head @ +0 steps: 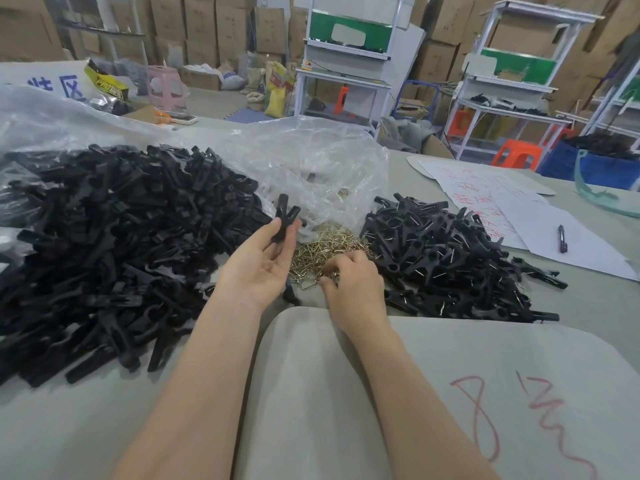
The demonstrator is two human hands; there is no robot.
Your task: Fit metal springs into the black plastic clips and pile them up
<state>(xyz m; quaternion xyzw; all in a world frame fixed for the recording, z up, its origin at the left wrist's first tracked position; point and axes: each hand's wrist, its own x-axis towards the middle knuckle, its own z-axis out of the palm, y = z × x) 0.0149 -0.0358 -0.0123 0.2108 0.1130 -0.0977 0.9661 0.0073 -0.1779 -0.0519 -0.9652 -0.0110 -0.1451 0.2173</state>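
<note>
Black clips [114,244]; brass-gold springs [322,247]

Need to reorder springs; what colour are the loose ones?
Shiny gold, brass-like. The springs show best in the head view.

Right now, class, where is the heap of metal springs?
In the head view the springs lie mid-table, between the large black clip heap on the left and the smaller clip pile on the right, partly under the right hand.
</note>
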